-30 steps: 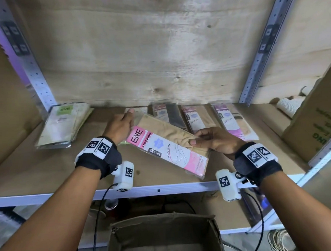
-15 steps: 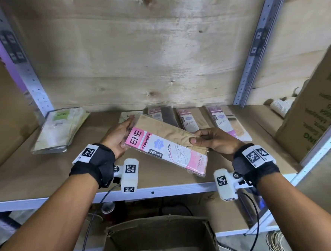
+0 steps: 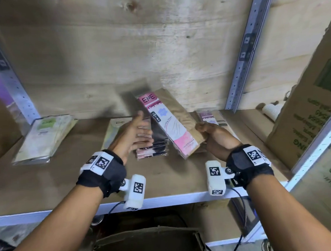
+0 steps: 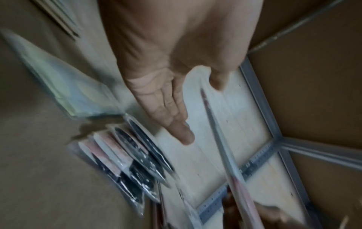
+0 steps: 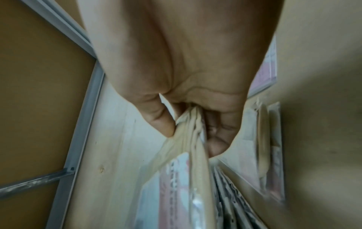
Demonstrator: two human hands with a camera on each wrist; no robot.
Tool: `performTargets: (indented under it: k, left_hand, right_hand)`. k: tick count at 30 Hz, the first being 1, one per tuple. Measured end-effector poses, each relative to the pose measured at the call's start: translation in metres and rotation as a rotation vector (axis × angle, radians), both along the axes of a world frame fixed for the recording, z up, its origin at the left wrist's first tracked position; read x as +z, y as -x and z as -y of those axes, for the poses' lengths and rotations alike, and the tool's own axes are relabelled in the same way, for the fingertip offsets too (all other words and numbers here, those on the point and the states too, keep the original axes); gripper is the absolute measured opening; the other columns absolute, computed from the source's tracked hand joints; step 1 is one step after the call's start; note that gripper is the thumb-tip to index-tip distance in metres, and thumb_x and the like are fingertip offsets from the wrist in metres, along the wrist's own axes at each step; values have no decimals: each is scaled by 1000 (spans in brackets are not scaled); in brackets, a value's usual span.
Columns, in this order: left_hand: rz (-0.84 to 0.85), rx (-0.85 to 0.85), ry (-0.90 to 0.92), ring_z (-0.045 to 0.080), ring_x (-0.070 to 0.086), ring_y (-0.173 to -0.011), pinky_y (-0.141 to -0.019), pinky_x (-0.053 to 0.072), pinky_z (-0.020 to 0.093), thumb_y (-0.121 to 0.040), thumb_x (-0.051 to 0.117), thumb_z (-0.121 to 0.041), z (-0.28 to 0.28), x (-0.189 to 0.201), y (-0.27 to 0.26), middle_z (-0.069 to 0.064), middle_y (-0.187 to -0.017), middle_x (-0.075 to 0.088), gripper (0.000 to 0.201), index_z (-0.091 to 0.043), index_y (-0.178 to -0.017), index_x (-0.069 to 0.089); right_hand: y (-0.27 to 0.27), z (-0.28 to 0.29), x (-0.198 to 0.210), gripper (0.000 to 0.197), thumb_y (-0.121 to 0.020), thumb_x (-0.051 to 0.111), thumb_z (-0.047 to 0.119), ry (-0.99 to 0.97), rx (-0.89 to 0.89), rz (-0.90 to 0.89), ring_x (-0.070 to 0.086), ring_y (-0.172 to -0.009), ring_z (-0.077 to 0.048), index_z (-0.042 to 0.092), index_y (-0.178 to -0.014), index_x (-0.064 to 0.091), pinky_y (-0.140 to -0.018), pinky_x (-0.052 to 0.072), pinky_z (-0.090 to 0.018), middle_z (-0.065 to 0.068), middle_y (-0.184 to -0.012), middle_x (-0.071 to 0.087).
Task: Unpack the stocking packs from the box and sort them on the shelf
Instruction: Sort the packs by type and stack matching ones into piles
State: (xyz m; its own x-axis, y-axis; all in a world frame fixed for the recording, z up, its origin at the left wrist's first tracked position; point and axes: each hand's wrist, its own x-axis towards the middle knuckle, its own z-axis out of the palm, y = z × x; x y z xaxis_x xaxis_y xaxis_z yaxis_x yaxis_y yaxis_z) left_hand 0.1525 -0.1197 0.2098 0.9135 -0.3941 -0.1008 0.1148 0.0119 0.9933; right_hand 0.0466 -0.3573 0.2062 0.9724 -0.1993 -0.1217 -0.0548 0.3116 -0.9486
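My right hand grips the lower end of a pink-and-beige stocking pack and tilts it up, its ENE label toward the back wall. In the right wrist view the thumb and fingers pinch that pack. My left hand is open with straight fingers, just left of the pack and apart from it, over a stack of dark packs. The left wrist view shows the flat palm above those dark packs. The cardboard box stands below the shelf, open.
The shelf also carries a green-label stack at the left, one green-label pack and a purple-label pack. A metal upright and a large carton stand at the right.
The left hand has let go of the pink pack and opened. The right hand has swung the pack up from lying across to nearly upright, further back over the shelf.
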Motion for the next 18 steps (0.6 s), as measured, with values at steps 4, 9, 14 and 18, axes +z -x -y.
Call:
performTargets:
  k: [4,9,14,18]
  left_hand:
    - [109,-157,-113,28,75,-73,-63,61,31,-85,76,-26,40,7,15,18,-99,71,42,-6,-118,60]
    - [277,-123,-360,24,72,-69,-73,63,40,-83,75,-1,79,16,3,21,-105,70,17,-8,-93,64]
    - [304,-126,-651,26,74,-87,-83,61,40,-81,79,-9,106,19,-18,18,-105,73,38,1,-113,62]
    - [379,-164,-915,28,71,-99,-89,58,39,-78,82,-14,122,19,-23,15,-109,73,38,3,-108,66]
  right_hand:
    - [-9,0,3,28,-95,47,1,-76,-67,8,63,-100,-29,-2,-122,55,-83,55,-40,-21,-115,62]
    - [-15,13,2,21,-92,63,6,183,-252,-91,63,-86,-29,-6,-108,64,-77,58,-40,-23,-100,64]
    - [-24,33,-2,35,-87,73,25,620,-304,-247,69,-89,-33,3,-114,66,-87,57,-41,-18,-98,72]
    - [-25,32,-5,23,-80,75,28,817,-406,-343,69,-98,-24,13,-97,73,-93,54,-32,-8,-101,74]
